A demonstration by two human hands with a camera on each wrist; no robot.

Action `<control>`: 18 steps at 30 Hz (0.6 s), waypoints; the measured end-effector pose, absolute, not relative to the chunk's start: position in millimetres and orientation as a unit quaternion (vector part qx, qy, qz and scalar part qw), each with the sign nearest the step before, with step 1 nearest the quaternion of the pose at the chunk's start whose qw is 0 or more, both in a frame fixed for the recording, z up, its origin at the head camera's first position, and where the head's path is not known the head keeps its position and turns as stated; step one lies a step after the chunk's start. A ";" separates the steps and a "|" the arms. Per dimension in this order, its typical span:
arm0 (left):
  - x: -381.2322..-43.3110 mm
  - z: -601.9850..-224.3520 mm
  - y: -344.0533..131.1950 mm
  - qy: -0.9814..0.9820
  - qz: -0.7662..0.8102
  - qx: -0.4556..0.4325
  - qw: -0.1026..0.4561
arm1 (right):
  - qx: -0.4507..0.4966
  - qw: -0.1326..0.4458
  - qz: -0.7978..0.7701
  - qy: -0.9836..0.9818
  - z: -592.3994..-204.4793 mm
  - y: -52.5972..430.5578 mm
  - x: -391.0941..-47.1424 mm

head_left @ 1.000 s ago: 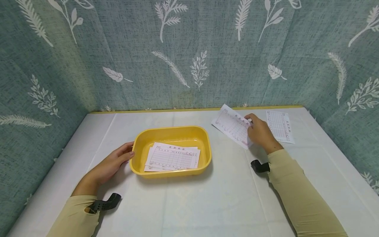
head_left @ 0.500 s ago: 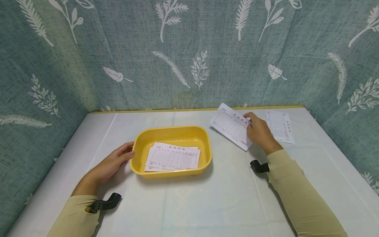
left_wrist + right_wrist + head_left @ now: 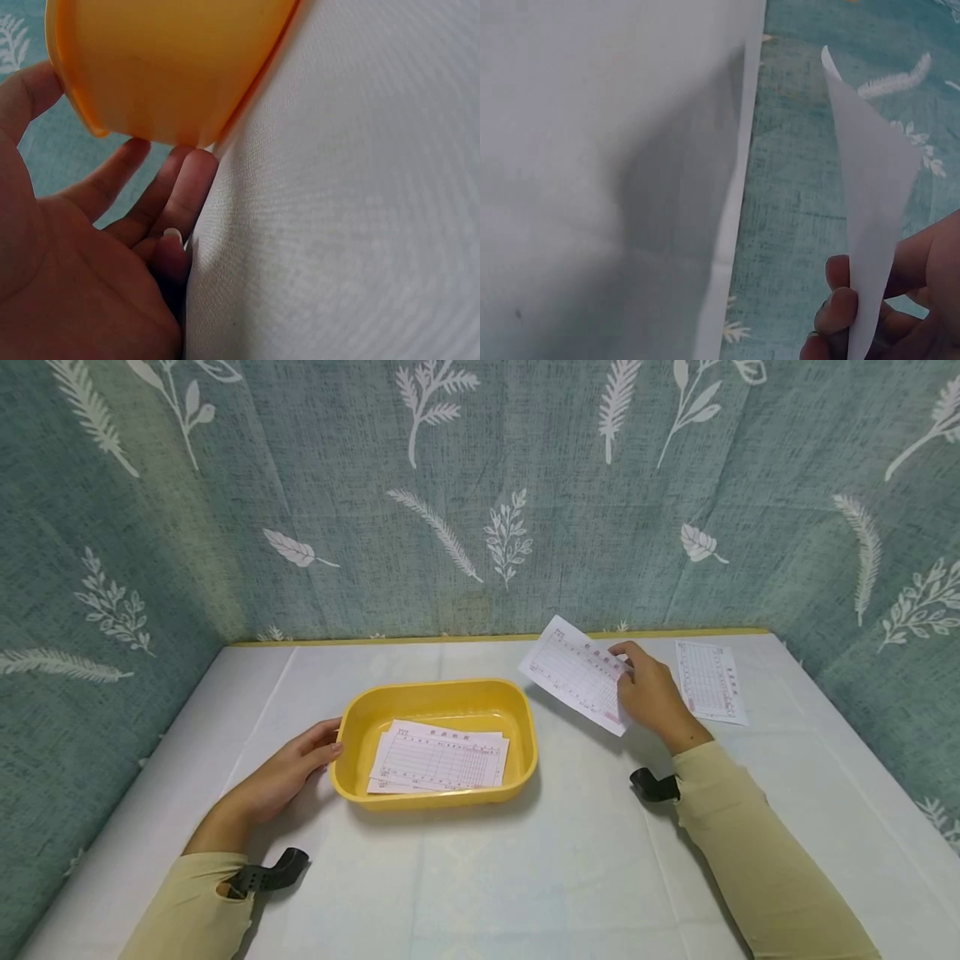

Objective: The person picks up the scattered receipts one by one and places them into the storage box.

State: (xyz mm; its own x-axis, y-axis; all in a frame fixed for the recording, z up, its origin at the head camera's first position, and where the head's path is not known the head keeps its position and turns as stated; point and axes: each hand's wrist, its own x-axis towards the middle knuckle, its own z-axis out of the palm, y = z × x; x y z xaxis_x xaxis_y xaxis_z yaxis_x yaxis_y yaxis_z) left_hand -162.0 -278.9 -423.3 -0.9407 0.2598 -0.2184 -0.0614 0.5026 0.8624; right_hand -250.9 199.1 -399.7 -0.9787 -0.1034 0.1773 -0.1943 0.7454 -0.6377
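Note:
My left hand (image 3: 292,768) rests against the left end of a yellow plastic tray (image 3: 431,689). In the left wrist view the fingertips (image 3: 196,169) of that hand touch the tray's outer wall (image 3: 165,82), with another digit up at its rim. Further right, my right hand (image 3: 651,693) pinches a printed paper form (image 3: 573,672) by its right side. The form is raised above the table and slants, with its far corner up. In the right wrist view its plain back (image 3: 870,165) shows between thumb and fingers. Printed forms (image 3: 442,756) lie overlapped inside the tray.
Another printed form (image 3: 708,681) lies on the white tablecloth (image 3: 480,877) beyond my right hand. Green leaf-patterned cloth (image 3: 480,485) stands behind and on both sides. A yellow strip (image 3: 420,640) runs along the table's back edge. Each wrist carries a black camera mount (image 3: 273,872).
My right hand has moved slightly left, bringing the paper form closer to the tray and lifting it a little. My left hand and the tray stay in place.

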 end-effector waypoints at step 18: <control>-162.5 -425.0 -279.4 0.846 0.504 0.050 0.163 | 0.100 0.074 0.356 -0.926 -389.9 178.5 -239.4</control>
State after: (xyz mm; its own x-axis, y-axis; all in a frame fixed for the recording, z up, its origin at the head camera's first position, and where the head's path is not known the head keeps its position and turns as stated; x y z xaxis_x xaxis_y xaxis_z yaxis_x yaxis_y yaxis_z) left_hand -162.5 -279.4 -425.0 -0.9418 0.2496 -0.2252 -0.0793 0.4862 0.8703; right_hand -239.4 178.5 -389.9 -0.9690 -0.1327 0.2083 -0.2380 0.7265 -0.6446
